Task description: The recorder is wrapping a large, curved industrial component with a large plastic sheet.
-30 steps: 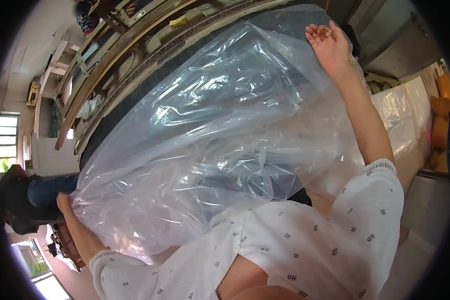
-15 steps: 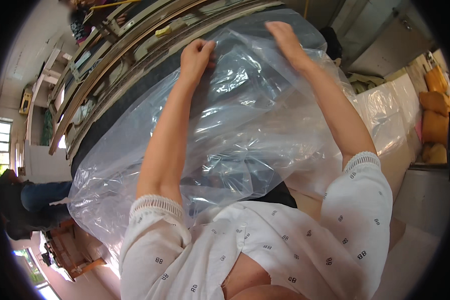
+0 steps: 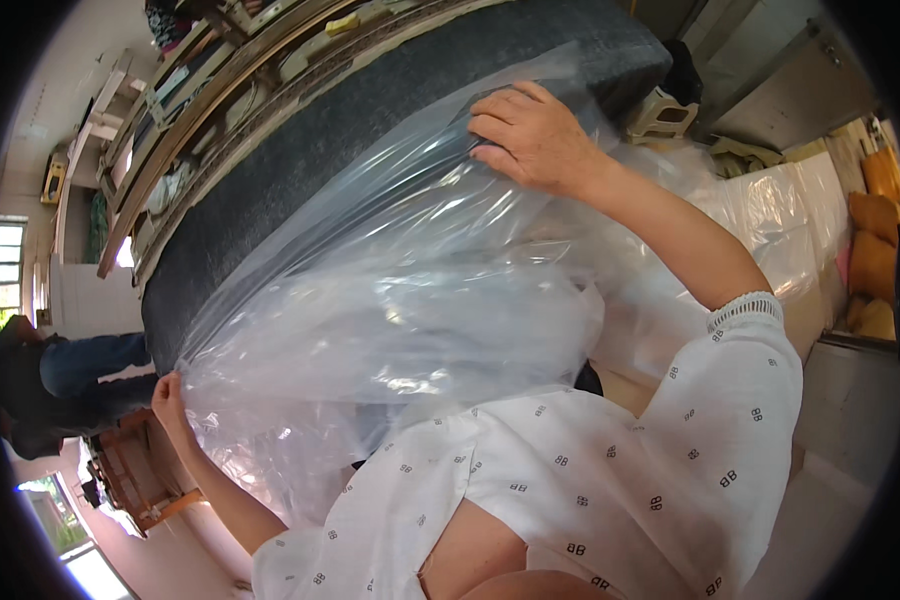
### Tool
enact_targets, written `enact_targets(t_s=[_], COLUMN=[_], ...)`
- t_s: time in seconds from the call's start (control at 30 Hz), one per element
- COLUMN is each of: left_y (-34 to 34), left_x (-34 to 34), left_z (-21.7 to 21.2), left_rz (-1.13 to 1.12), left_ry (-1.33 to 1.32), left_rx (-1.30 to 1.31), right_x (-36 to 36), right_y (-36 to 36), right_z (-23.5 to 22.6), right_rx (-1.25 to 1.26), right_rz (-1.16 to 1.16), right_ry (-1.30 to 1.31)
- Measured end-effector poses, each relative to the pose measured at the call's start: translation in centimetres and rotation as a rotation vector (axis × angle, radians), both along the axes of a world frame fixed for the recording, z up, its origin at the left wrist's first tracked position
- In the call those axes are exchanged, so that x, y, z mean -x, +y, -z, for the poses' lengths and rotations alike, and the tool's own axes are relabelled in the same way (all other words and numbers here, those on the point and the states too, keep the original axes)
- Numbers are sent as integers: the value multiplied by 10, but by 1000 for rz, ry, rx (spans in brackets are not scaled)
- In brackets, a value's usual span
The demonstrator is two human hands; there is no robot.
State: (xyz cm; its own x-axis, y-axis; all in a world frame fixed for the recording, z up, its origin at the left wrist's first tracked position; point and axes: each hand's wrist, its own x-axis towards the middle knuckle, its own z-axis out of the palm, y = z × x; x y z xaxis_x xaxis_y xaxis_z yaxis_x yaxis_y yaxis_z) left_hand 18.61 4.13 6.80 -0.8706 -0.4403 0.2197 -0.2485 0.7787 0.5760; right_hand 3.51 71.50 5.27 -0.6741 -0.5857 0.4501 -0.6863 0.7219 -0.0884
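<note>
A large sheet of clear plastic film (image 3: 400, 290) spreads in front of me, wrinkled and shiny. Under its far edge lies a long dark grey surface (image 3: 300, 150). My left hand (image 3: 169, 394) is at the film's left corner, fingers pinched shut on it, and folds pull tight from there toward the upper right. At the far right part of the sheet, my right hand (image 3: 530, 135) has its fingers curled round a gathered edge of the film. Its fingertips are partly hidden in the folds.
Long wooden rails (image 3: 205, 115) run beyond the dark surface, with a small yellow block (image 3: 342, 24) on them. Another person in jeans (image 3: 95, 365) is at the left. At the right are a beige plastic stool (image 3: 662, 116), film-covered sheets (image 3: 785, 205) and orange-brown bundles (image 3: 873, 230).
My left hand has moved far down and left to the film's corner. My right hand has come slightly nearer and closed on the film. The film's far edge has drawn toward me, baring more dark surface.
</note>
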Motion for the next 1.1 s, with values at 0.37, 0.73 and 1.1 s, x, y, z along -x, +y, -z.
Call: enact_targets(t_s=[0.37, 0.73, 1.1], left_y=[-62, -80, -31], left_x=[139, 189, 189], left_z=[43, 59, 60], left_rz=[29, -150, -97], left_ry=[-66, 141, 248], left_rx=[16, 288, 318], right_x=[83, -135, -178], right_y=[4, 57, 38], right_z=[12, 2, 45], right_rx=[-74, 1126, 1023], right_rz=[676, -137, 333], right_ry=[-66, -1326, -855])
